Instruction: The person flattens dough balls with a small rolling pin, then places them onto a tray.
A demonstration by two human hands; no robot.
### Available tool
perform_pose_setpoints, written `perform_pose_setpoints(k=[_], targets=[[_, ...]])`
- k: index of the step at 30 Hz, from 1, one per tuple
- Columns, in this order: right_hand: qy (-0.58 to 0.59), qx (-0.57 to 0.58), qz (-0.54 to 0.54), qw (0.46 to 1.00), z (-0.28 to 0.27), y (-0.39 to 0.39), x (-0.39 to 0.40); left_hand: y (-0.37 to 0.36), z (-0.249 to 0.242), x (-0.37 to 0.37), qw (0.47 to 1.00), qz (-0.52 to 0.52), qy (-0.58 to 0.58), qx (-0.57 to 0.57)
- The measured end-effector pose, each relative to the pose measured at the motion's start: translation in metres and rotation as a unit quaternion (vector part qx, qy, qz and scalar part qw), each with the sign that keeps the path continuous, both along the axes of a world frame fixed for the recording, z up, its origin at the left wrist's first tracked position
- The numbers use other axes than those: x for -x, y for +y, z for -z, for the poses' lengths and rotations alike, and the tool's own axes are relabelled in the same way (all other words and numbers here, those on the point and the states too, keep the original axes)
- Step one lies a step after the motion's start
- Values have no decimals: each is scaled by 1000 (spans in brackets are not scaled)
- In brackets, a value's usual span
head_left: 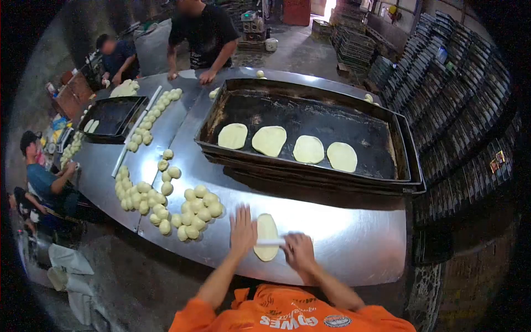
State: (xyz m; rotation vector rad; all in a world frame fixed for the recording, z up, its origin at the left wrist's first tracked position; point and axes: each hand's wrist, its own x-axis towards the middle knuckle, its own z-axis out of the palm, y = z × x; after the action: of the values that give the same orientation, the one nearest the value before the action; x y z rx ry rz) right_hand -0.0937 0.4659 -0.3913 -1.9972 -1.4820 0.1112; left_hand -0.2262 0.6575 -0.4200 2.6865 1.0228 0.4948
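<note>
An oval sheet of flattened dough (267, 222) lies on the metal table in front of me. Across it rests a thin white rolling pin (269, 242). My right hand (299, 252) has its fingers curled round the pin's right end. Beside the dough's left edge, my left hand (243, 231) is flat with its fingers stretched out, by the pin's left end. To the left of that hand sits a pile of dough balls (197, 209). Beyond the hands, several flat dough rounds (308, 149) lie in a row in a large dark baking tray (310, 176).
The steel table (354, 232) has a rounded front edge. More dough balls (146, 196) and a long white bar (135, 130) lie on the left, near a smaller tray (113, 138). Co-workers (204, 39) stand at the far and left sides. Stacked trays (459, 83) rise at right.
</note>
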Motion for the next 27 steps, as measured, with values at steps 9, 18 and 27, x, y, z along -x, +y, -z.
perform_pose_setpoints(k=[9, 18, 27], targets=[[-71, 54, -79, 993, -11, -22, -2, -82, -2, 60, 991, -33, -90, 98], [-49, 31, 36, 998, 16, 144, -79, 67, 1, -54, 989, -122, -30, -79], [-94, 59, -68, 991, -11, 104, -62, 99, 19, -70, 991, -102, -33, -84]])
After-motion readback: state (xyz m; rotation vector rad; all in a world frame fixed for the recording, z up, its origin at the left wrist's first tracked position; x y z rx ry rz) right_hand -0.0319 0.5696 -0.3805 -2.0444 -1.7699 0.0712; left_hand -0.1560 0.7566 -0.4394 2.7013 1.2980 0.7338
